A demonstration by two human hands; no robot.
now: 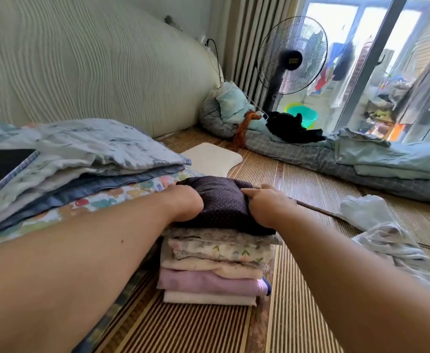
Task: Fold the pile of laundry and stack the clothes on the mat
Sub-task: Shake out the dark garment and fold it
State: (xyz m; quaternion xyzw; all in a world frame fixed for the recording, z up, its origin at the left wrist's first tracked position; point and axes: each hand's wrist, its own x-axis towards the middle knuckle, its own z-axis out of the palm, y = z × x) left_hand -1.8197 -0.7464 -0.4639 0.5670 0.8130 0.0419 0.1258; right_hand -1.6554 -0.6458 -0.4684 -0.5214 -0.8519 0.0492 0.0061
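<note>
Hands first: both of mine are set on the dark purple dotted folded garment (221,202) that tops the stack of folded clothes (213,271) on the striped woven straw mat (297,289). My left hand (187,203) grips the garment's left edge, fingers curled down over the side and tucked out of sight, so how they lie underneath I cannot tell. My right hand (266,206) holds the right edge, its index finger stretched flat along the top of the cloth and pointing left while the other fingers curl round the side. Beneath the dark piece the stack runs down through a grey floral layer, a cream layer printed with small leaves, a plain cream one, a lilac one and a white one at the bottom, resting straight on the mat. Just left of the stack lies a heap of folded blankets (86,159) in pale blue and a bright cartoon print, with a flat black tablet (0,166) lying on top at the far left. A crumpled pale grey-white garment (387,240) lies loose on the mat to my right, well apart from the stack. Farther back, a grey checked quilt (310,154) stretches along the mat, near a black standing fan (291,59) by the window, and a small white pillow (211,157) lies behind the stack.
</note>
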